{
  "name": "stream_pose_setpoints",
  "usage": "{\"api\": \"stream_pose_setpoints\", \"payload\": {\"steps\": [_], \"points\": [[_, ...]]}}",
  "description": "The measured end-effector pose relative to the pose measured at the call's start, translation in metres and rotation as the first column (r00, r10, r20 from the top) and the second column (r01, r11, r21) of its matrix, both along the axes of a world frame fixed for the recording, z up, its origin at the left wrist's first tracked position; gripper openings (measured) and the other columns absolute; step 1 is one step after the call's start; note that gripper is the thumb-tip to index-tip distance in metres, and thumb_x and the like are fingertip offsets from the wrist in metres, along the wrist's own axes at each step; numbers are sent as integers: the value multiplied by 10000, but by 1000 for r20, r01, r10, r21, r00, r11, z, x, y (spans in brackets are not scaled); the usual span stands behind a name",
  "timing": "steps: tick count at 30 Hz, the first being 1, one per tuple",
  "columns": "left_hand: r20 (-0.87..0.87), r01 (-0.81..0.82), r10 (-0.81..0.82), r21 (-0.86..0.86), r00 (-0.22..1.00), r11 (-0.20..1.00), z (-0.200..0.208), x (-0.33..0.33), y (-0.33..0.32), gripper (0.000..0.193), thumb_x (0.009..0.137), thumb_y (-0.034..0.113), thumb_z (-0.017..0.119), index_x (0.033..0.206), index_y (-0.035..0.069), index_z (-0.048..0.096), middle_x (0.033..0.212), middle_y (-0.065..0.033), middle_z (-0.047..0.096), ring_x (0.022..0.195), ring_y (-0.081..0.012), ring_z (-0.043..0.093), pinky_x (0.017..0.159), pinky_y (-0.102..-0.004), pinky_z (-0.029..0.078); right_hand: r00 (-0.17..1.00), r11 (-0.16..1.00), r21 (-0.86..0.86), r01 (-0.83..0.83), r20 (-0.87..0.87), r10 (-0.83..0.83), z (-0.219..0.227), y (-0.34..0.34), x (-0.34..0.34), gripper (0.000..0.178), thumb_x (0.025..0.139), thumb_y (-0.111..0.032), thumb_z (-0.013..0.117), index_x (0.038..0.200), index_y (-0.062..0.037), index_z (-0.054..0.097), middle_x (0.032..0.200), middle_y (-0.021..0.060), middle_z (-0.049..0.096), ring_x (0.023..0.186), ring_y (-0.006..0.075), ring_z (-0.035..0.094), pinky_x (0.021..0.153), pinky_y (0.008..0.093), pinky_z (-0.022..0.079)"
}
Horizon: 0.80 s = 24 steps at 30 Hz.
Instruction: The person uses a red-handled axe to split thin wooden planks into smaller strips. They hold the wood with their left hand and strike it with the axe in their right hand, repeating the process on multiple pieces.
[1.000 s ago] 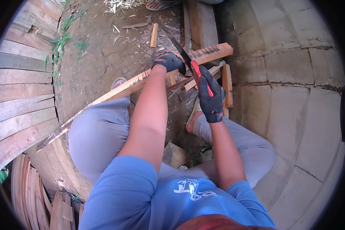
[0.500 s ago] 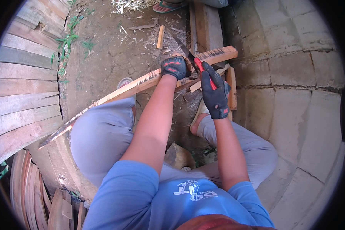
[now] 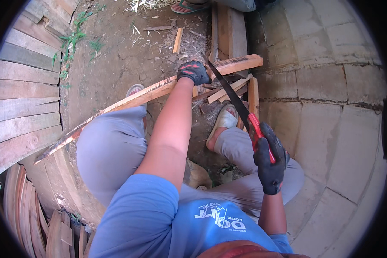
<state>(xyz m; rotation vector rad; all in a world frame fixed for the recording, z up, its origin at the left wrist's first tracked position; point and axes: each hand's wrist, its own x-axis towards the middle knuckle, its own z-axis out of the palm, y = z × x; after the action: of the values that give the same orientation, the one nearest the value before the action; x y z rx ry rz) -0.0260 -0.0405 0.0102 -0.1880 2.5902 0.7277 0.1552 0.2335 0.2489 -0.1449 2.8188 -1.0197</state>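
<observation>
A long wooden beam (image 3: 133, 101) slants from the lower left, over my left thigh, to the upper right. My left hand (image 3: 193, 73), in a dark glove with red marks, is closed around the beam. Just right of it, the dark blade of a handsaw (image 3: 230, 91) crosses the beam near the blade's tip. My gloved right hand (image 3: 271, 160) is wrapped round the saw's red handle, drawn back above my right thigh. How deep the blade sits in the wood cannot be made out.
Offcuts (image 3: 228, 91) lie under the beam beside my right foot. A short wood piece (image 3: 178, 40) and pale shavings (image 3: 148, 4) are on the dirt floor. Planks (image 3: 28, 101) line the left side, a block wall (image 3: 322, 129) the right. Another person's sandalled foot (image 3: 191, 6) is at the top.
My right hand has pulled the saw back toward me and to the right, so more of the blade shows. My left hand stays on the beam.
</observation>
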Motion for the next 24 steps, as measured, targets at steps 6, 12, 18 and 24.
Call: {"api": "stream_pose_setpoints", "payload": {"steps": [6, 12, 18, 24], "points": [[-15, -53, 53, 6, 998, 999, -1, 2, 4, 734, 815, 598, 741, 1315, 61, 759, 1374, -217, 730, 1261, -376, 715, 1081, -475, 574, 999, 999, -4, 50, 8, -50, 21, -22, -8, 358, 1061, -185, 667, 1381, -40, 737, 1267, 161, 798, 1159, 287, 776, 993, 401, 580], [-20, -34, 34, -14, 999, 999, 0, 4, 1, 713, 835, 600, 733, 1326, 83, 762, 1371, -213, 732, 1268, -370, 712, 1083, -477, 573, 993, 993, -28, 118, 18, -117, 46, -47, -48, 299, 1033, -163, 709, 1294, -40, 789, 1216, 152, 816, 1111, 250, 789, 974, 380, 587], [-16, -29, 28, -12, 999, 1000, -1, 1, 3, 713, 838, 587, 747, 1324, 66, 763, 1382, -201, 729, 1268, -359, 710, 1089, -462, 572, 994, 995, -56, 82, -66, -86, 38, -43, -45, 290, 1018, -151, 723, 1274, -37, 798, 1195, 159, 821, 1082, 232, 793, 967, 370, 591], [-3, -45, 45, 4, 999, 999, 1, 0, 4, 764, 781, 588, 806, 1338, 68, 755, 1387, -207, 727, 1271, -361, 710, 1094, -461, 571, 993, 991, -75, 113, -35, -116, 35, -51, -35, 282, 1005, -134, 721, 1263, -47, 795, 1195, 179, 809, 1090, 289, 794, 963, 376, 590]]}}
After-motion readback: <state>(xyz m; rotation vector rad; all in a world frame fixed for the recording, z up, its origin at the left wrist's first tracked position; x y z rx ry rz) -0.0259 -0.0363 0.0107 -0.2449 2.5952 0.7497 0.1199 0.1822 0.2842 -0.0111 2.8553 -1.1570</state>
